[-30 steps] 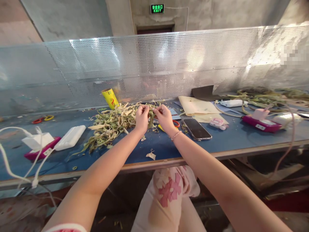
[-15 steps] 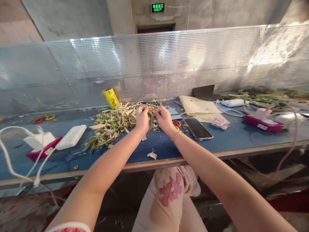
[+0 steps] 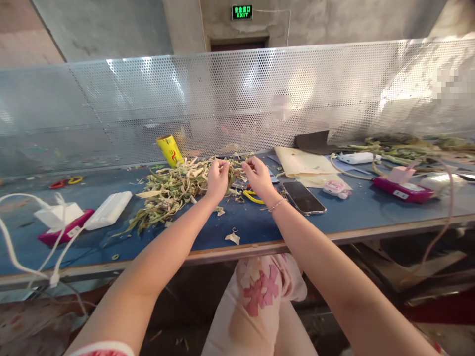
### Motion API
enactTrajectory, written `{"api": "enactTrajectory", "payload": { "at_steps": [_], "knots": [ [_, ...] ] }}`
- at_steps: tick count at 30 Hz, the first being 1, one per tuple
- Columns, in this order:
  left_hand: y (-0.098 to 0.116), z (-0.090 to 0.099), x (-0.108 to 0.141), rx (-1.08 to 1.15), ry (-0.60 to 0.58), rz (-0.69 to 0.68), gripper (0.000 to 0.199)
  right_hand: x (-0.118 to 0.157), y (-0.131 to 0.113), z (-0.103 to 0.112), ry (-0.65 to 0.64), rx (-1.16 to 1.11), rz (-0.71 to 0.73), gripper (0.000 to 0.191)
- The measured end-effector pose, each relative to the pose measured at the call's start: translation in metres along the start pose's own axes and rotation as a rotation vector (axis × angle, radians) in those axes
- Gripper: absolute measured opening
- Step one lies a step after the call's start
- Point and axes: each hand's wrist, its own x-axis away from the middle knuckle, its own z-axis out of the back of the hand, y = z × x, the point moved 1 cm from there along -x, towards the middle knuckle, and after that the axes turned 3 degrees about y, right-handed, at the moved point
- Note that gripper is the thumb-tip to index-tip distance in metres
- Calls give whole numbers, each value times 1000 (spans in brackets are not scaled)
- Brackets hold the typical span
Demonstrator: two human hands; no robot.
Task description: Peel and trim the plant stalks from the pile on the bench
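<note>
A loose heap of dried, curled plant leaves [image 3: 166, 190] lies on the blue tabletop. At its right edge my left hand [image 3: 217, 179] is closed in a pinch on a dark green dried leaf strip [image 3: 231, 174], which hangs beside the fingertips. My right hand [image 3: 259, 177] is a short way to the right, thumb and forefinger pressed together; whatever lies between them is too small to name. Under the right hand are the scissors' yellow handle loops [image 3: 253, 198]. One pale scrap [image 3: 233, 239] rests near the table's front edge.
A phone [image 3: 304, 198] and a pink earphone case [image 3: 336, 188] lie right of my hands. Beyond are papers [image 3: 304, 163] and a magenta power strip [image 3: 403, 190]. At left sit a white power bank [image 3: 110, 209], cables and red-yellow scissors [image 3: 67, 182]. A perforated metal screen [image 3: 230, 99] stands behind.
My hands have moved apart: the right hand has shifted right, away from the left. The yellow scissor handle shows more now. The leaf heap looks the same.
</note>
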Motion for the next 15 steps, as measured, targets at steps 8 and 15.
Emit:
{"api": "enactTrajectory", "payload": {
  "at_steps": [8,15],
  "knots": [
    [10,-6,4,-35,-214,-8,13,-2,-1,12,-350,106,98,21],
    [3,-4,-5,-186,-377,-142,12,-6,5,12,-424,158,92,19]
  ]
}}
